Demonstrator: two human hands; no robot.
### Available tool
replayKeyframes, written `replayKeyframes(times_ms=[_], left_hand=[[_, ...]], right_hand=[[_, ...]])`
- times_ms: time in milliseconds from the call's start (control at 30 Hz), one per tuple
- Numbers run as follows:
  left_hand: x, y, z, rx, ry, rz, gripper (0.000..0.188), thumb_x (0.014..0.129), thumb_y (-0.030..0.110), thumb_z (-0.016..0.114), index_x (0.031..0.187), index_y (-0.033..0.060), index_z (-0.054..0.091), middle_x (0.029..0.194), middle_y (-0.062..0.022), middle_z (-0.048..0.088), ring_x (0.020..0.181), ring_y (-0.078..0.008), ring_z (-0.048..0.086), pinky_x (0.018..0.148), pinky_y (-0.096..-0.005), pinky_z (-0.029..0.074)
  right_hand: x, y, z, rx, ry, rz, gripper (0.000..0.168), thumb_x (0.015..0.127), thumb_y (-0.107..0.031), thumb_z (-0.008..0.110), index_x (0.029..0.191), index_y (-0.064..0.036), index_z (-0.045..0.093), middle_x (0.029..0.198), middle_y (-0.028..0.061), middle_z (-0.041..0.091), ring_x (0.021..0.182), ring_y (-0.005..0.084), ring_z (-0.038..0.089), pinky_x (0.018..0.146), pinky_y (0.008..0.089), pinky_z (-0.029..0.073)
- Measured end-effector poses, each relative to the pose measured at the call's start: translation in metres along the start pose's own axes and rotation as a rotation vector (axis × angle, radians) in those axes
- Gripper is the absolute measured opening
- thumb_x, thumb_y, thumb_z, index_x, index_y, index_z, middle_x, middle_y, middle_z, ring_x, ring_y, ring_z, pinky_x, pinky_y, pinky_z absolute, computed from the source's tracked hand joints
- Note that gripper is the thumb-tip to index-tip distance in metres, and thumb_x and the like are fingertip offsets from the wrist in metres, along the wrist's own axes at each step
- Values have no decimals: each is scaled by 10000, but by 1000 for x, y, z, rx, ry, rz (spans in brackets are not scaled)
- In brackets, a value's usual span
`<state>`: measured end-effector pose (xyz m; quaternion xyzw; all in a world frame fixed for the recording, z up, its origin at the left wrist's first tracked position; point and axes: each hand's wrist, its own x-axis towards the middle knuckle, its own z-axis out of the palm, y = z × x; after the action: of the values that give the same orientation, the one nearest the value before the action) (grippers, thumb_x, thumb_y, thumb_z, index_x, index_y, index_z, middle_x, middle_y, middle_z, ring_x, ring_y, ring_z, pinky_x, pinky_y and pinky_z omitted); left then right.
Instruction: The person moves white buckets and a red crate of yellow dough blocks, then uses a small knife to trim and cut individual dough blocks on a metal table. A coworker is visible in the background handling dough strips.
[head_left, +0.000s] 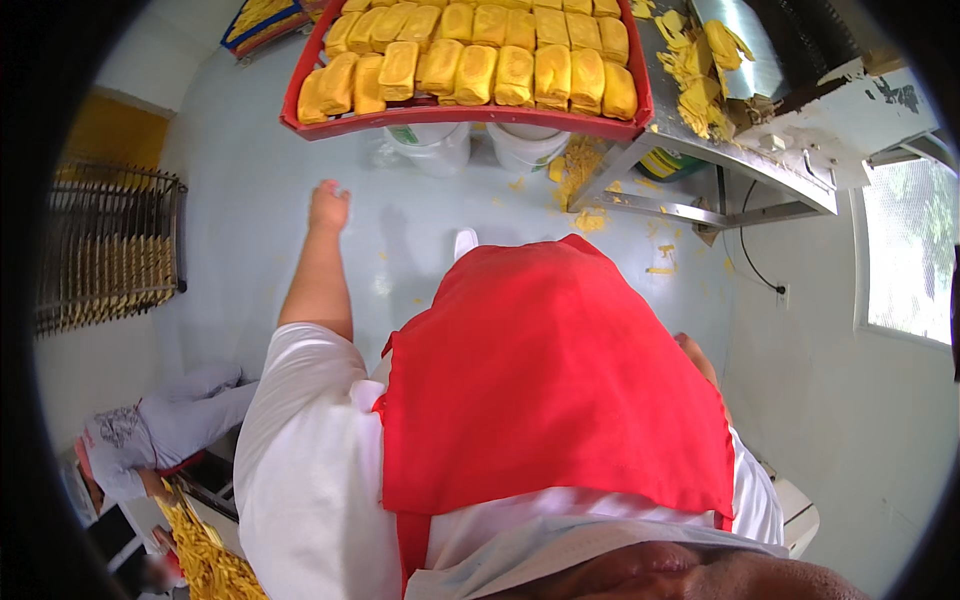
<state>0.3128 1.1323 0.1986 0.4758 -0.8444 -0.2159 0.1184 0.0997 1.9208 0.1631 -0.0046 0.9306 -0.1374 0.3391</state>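
Note:
My left hand (330, 206) hangs at the end of my outstretched arm over the pale floor, with nothing seen in it and a small gap between its fingers. On my other side, my right hand (688, 349) shows only in part beside the red apron (555, 360); its fingers are mostly hidden. Ahead of me is a red tray (480, 114) holding rows of yellow dough blocks (476, 73). Neither hand touches it.
White buckets (431, 150) stand under the tray. A steel table (750, 161) at right bears yellow dough scraps (701, 75); more scraps (589, 172) litter the floor. A loaded rack (112, 247) stands left. Behind, a co-worker (161, 435) handles yellow strips (206, 547).

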Motion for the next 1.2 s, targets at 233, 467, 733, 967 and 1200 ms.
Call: replayKeyframes(times_ms=[233,467,733,967,1200], left_hand=[[33,102,-33,-74,249,477,349,834,164,659,1168,93,585,1190,-95,570,1122,-307,533,966,-399,439],[100,146,-46,291,124,708,512,817,173,671,1298,138,499,1317,-46,513,1264,-233,442,1090,-479,300],[159,133,-51,460,-24,897,646,779,226,719,1359,132,449,1440,-25,418,1365,-213,341,1130,-552,197],[179,140,-62,444,-162,919,734,735,313,764,1367,121,444,1469,-16,369,1402,-223,278,1153,-527,158],[190,142,-69,450,-248,899,844,705,354,789,1420,159,386,1492,4,328,1420,-233,246,1169,-523,141]], right_hand=[[69,-60,14,164,-113,-343,216,899,-156,600,1101,-80,578,837,134,663,780,266,619,732,365,492],[43,-284,-62,29,491,-664,235,864,-111,614,1093,-59,605,1031,142,644,983,309,601,868,385,475],[82,-440,-131,-492,1062,-599,400,828,-140,587,1224,-120,539,1283,55,538,1249,247,455,1082,450,314],[108,-462,-130,-675,1040,-478,378,809,-134,558,1186,-123,535,1230,61,544,1240,254,454,1107,455,280],[115,-464,-128,-645,1047,-489,369,774,-121,575,1141,-114,544,1170,75,549,1175,275,480,1058,442,320]])
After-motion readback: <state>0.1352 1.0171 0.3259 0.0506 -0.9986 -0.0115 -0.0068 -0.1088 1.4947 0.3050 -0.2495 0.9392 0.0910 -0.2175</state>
